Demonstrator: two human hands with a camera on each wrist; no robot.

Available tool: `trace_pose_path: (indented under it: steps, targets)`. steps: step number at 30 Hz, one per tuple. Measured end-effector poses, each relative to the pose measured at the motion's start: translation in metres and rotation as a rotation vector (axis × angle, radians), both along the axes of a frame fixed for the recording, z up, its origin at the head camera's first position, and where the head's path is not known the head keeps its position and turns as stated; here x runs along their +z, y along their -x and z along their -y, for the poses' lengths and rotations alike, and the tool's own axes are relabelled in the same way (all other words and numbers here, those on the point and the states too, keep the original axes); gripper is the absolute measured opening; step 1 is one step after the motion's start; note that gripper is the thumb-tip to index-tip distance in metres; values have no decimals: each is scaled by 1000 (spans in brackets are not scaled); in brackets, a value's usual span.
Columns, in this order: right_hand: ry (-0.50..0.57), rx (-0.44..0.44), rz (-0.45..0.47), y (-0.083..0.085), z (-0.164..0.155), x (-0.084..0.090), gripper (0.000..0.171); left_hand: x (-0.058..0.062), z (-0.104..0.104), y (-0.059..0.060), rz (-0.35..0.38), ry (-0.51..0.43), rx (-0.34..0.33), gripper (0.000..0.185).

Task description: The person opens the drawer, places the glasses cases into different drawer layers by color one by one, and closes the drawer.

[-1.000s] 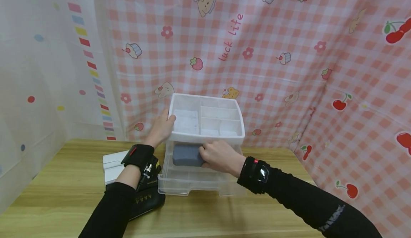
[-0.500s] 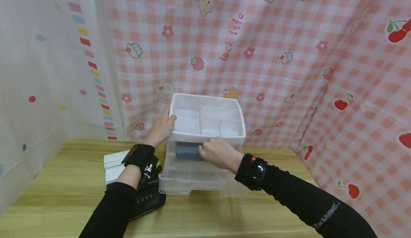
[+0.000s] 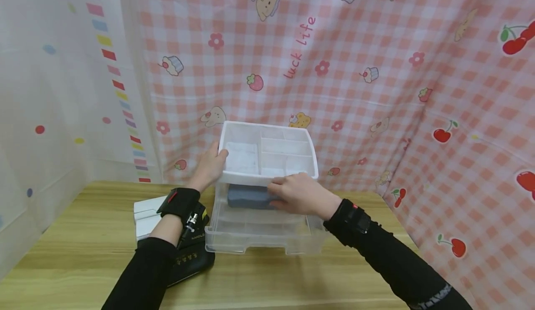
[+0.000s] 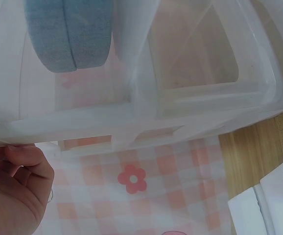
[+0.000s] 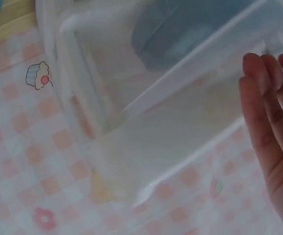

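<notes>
A plastic storage box with a white compartment tray (image 3: 267, 178) on top has its clear drawer (image 3: 225, 244) pulled out. My left hand (image 3: 209, 166) grips the tray's left edge, thumb over the rim; the left wrist view shows its fingers (image 4: 31, 161) curled at the box's edge. Inside the drawer lies a blue-grey case (image 3: 248, 197) with a seam along its side, its back part hidden under the tray. Beside the case's right end is my right hand (image 3: 303, 194), below the tray's front rim. In the right wrist view its fingers (image 5: 261, 117) are loosely extended, apart from the case (image 5: 180, 39).
Left of the drawer, a black pouch (image 3: 188, 266) with gold print lies on the wooden table (image 3: 83, 254), partly under my left forearm. A white box (image 3: 146, 214) stands behind it. A pink checked cloth (image 3: 355, 128) hangs behind the storage box.
The case has moved back in the drawer, partly under the tray. My right hand has let go of it and shifted right, its fingers loosening. My left hand keeps its hold.
</notes>
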State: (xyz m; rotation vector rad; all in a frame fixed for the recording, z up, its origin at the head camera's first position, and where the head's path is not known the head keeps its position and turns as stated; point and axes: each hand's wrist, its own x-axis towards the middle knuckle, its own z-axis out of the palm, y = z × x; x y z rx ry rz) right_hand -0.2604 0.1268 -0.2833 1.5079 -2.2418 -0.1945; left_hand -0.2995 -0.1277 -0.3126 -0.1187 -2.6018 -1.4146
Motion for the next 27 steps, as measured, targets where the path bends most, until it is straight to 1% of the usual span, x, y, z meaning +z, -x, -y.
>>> trace_pose_path:
  steps: [4,8,12,17,19,21,24,27]
  targets:
    - [146,31,-3,6,-23,6,16,1,-3,0,7,-1,-3,45]
    - [262,2,-23,14,-50,9,17,1,-4,0,9,-4,-2,45]
    - [357,-77,-5,25,-77,4,17,1,-3,1,3,-3,3,44]
    - [460,-236,44,42,-107,-15,11,1,-1,1,8,-2,1,45]
    - [474,-312,71,47,-117,-25,9,1,0,1,11,1,5,45]
    - [465,-387,115,53,-125,-36,10,1,0,0,13,3,12,44]
    - [414,-504,210,63,-137,-54,16,1,0,0,18,0,11,44]
    - [357,-586,295,72,-147,-76,26,1,-1,0,20,5,9,44]
